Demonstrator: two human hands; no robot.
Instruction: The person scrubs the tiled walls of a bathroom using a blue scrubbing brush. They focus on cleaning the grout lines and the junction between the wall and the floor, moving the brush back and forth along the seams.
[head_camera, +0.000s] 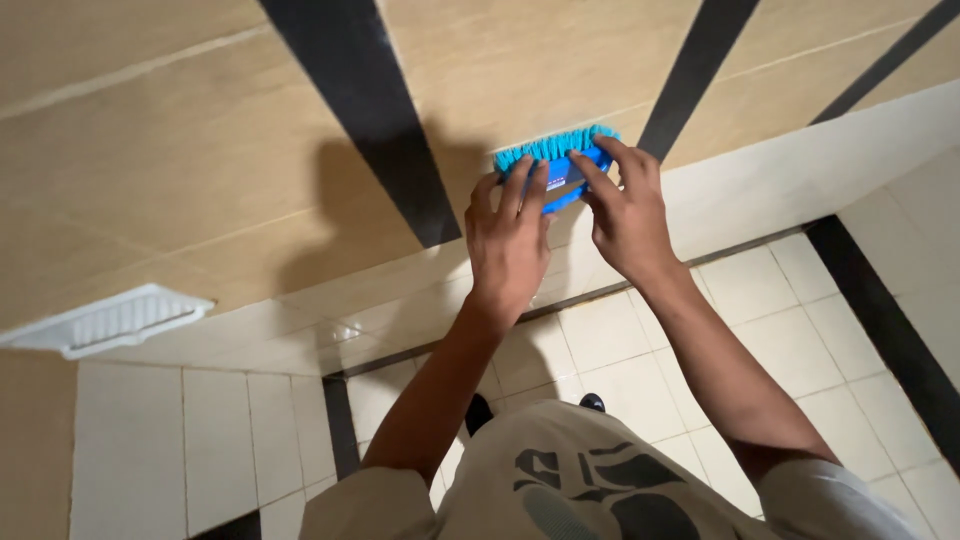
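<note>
While both hands press a blue scrub brush (556, 165) against the tan wall tiles (200, 150) just above centre frame, its turquoise bristles fan out along the top edge against the wall. The left hand (508, 245) lies mostly flat, its fingers extended over the brush's lower left side rather than wrapped round it; the right hand (625, 215) curls its fingers over the right end, and seems to pinch it, though the thumb is hidden. A black stripe (365, 110) runs down the wall just left of the brush, and a white ledge (800, 170) crosses below. With the left hand only pushing, the brush could skid sideways or twist out if pressure turns uneven. A white soap dish (105, 322) sits at the left edge, well apart.
</note>
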